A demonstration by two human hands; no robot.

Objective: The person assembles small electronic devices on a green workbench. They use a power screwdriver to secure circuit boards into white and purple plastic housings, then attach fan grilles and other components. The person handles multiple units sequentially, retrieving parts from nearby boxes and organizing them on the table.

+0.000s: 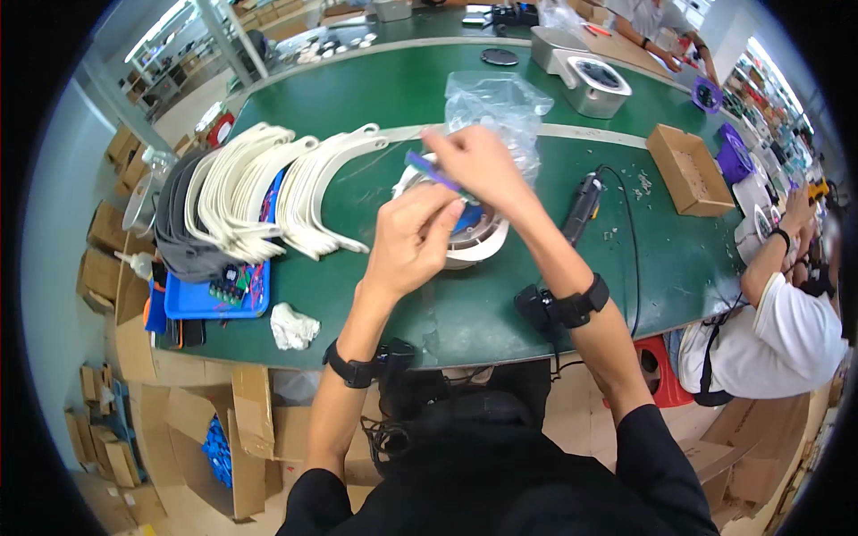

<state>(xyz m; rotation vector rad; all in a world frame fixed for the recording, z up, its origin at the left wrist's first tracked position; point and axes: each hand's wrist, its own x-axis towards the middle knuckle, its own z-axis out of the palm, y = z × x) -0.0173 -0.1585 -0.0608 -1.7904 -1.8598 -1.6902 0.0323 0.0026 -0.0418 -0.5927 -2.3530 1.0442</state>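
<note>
Both of my hands meet over a round white housing [487, 250] with a grey inner ring and a blue part inside. My left hand [411, 237] is closed, thumb and fingers pinched together at the housing's near left side; what lies between them is hidden. Above and to its right, my right hand [483, 165] is closed too, its fingers curled over a slim purple piece [431, 171] that slants down toward the left fingertips. The kind of that piece is too blurred to tell. A clear plastic bag [496, 103] lies just behind the housing.
Stacked curved white straps [237, 192] and dark grey ones [179, 223] lie left, by a blue tray [214, 299] of small parts. A crumpled white cloth [293, 327] lies near the edge. Right are a corded black screwdriver [583, 207], a cardboard box [688, 174] and a seated co-worker [769, 330].
</note>
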